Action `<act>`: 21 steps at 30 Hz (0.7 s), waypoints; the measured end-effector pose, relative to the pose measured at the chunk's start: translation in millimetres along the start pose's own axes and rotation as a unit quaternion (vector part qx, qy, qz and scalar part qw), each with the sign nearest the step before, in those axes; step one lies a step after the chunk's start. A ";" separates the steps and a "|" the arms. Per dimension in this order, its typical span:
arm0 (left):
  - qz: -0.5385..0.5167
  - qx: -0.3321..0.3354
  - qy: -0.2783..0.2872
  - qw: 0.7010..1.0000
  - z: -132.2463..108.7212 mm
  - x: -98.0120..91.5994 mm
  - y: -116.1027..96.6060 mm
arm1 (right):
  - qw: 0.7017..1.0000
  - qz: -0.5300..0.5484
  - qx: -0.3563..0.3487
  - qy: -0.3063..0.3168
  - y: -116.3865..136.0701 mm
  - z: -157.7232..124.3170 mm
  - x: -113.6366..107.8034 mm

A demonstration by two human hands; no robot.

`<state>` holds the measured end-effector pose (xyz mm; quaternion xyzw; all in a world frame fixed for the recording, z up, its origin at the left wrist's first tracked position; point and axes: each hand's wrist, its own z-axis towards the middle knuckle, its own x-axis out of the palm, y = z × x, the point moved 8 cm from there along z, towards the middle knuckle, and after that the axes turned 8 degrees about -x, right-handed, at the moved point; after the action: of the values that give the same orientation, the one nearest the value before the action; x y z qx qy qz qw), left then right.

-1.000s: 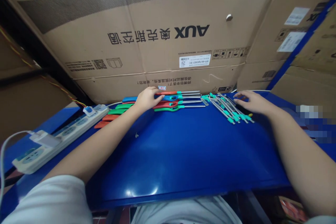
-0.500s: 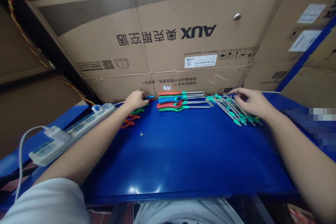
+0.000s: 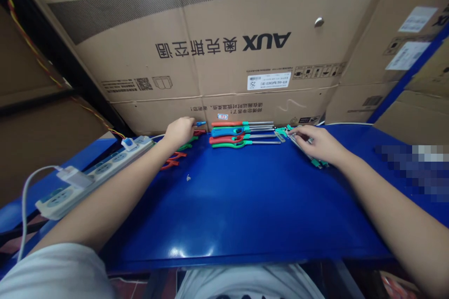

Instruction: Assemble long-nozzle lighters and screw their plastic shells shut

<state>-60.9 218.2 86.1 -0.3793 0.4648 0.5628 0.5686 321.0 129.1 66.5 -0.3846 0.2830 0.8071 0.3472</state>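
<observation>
At the left rear of the table, my left hand [image 3: 180, 131] is closed around a blue lighter handle [image 3: 200, 123]; only the handle's end shows past the fingers. Red and green handle pieces [image 3: 178, 155] lie just below and beside that hand. On the right, my right hand [image 3: 317, 142] reaches over a bundle of metal lighter tubes [image 3: 302, 148] with green ends. Its thumb and fingers pinch at the far end of a tube, partly hidden by the hand. Between the hands, several long-necked lighters [image 3: 228, 140] in red, blue and green lie stacked, metal necks pointing right.
A brown cardboard wall [image 3: 224, 18] closes off the back of the blue table [image 3: 238, 205]. Along the left edge runs a white power strip [image 3: 112, 168] with plugs and a cord. A tiny pale scrap [image 3: 188, 178] lies left of centre.
My right hand has moved left and closed in over the far ends of the tubes. My left hand has lifted slightly with the blue handle.
</observation>
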 end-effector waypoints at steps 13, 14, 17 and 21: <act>-0.132 0.271 0.118 0.946 -167.7 -24.0 -143.0 | 0.953 0.195 -0.136 0.189 169.0 -1.2 43.0; -0.173 0.276 0.140 0.935 -173.1 -22.1 -146.3 | 0.948 0.193 -0.133 0.216 171.2 -4.6 48.0; -0.321 0.255 0.218 0.886 -178.4 -21.3 -146.3 | 0.937 0.203 -0.121 0.258 166.1 -10.6 56.0; -0.387 0.240 0.219 0.863 -171.9 -36.5 -128.6 | 0.926 0.213 -0.119 0.287 158.2 -13.1 58.5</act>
<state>51.7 33.5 61.1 -0.4940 0.5141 0.0714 0.6976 176.3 44.9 41.6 -0.5688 0.3480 0.7448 0.0229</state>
